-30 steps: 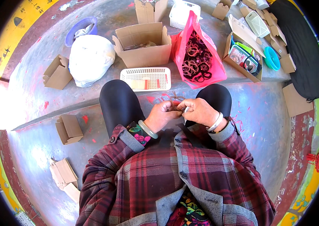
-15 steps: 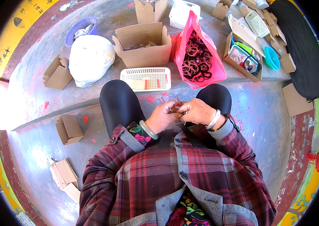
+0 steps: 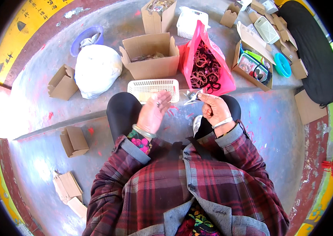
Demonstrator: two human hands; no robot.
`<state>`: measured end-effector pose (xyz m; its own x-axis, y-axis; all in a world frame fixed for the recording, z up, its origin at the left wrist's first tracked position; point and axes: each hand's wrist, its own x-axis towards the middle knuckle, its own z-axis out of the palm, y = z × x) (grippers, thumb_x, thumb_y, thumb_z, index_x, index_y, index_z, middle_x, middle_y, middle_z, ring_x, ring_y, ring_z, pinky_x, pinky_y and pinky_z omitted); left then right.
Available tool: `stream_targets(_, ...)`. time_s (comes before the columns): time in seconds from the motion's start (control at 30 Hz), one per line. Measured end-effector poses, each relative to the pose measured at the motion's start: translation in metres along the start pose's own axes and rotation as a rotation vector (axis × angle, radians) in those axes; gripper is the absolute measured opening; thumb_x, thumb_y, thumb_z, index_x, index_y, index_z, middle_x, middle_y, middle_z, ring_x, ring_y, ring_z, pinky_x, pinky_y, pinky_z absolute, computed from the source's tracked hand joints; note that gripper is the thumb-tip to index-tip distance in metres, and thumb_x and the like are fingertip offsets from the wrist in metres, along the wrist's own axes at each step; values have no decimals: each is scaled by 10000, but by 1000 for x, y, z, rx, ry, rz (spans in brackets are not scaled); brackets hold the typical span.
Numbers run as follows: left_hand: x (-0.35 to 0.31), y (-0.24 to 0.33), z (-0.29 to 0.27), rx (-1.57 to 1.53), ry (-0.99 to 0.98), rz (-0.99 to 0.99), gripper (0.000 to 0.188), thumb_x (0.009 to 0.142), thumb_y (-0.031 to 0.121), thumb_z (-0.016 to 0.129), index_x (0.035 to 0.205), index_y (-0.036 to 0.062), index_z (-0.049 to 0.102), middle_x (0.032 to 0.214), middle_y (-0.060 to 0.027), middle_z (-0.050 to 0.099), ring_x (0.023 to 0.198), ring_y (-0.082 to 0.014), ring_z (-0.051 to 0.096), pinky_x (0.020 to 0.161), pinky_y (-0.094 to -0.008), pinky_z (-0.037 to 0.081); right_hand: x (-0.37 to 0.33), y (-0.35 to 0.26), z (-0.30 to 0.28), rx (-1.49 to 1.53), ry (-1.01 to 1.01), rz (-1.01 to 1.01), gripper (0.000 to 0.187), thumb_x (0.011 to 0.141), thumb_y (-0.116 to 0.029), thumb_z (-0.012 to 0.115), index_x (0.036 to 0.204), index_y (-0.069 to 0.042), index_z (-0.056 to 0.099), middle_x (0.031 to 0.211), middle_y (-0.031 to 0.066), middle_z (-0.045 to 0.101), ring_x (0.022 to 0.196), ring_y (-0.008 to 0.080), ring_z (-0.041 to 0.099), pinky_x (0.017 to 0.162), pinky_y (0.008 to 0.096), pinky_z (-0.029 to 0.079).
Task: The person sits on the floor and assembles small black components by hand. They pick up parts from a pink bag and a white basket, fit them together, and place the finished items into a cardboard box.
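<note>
Left hand spread, right hand gripping

The left hand (image 3: 154, 112) is open, overlapping in view the near edge of the white rectangular perforated plastic basket (image 3: 152, 83). Right of this basket, the right hand (image 3: 215, 110) pinches a small silvery tool (image 3: 193, 100), blurred.

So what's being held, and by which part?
The right hand pinches a small whitish item by its right end; its kind is unclear. The left hand looks open, apparently empty.
</note>
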<state>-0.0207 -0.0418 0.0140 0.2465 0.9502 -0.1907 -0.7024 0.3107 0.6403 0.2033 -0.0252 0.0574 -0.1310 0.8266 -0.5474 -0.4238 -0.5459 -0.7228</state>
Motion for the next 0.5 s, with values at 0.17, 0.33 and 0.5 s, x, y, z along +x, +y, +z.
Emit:
stream_targets(0.17,-1,-33,39,276,-153,261,580,897,328,519,1336,17,300,1329,-121,377,1219,-258,393,1035,-385,284,10,14,20,93,7,39,128,829,-194,624,795,-85,565,429,-27,366,336,87,337,352,222,237)
stream_targets(0.33,15,-27,38,-55,-34,209,492,945,293,399,1318,-15,310,1310,-188,404,1227,-281,387,1036,-428,300,-6,28,41,-99,-68,-61,202,833,-217,620,917,-36,645,465,9,456,361,91,379,360,235,259)
stream_targets(0.5,19,-13,25,-248,5,37,423,941,278,397,1250,-11,395,1240,-223,470,1159,-316,456,951,-503,395,-20,37,36,-865,-225,-521,262,844,-192,586,1091,-125,643,504,55,525,391,119,459,385,286,358)
